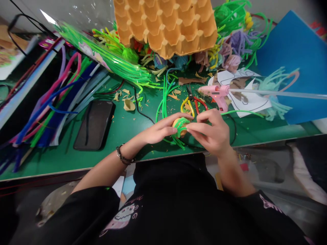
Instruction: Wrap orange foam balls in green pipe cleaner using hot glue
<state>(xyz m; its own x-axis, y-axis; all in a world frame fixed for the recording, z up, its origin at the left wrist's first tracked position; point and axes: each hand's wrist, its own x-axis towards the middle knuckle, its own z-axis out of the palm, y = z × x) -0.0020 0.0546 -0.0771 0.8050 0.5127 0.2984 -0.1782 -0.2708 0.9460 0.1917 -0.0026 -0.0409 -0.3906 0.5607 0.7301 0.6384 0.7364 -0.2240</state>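
A small tan cup, which looks like a piece of egg carton, has green pipe cleaner lying across it. Around its left side my left hand is closed, thumb and fingers gripping the rim. My right hand pinches the green pipe cleaner at the cup's right edge; a long green length sticks out beyond this hand to the right. Just past the fingers lie pliers with one yellow and one red handle. Loose green pipe cleaners run on the table behind and under the cup.
A pink glue gun with a long clear stick rests at the right on cut paper. Farther back are an egg tray and bundled pipe cleaners. A phone lies left; a blue sheet is at right. Cardboard scraps litter the green table.
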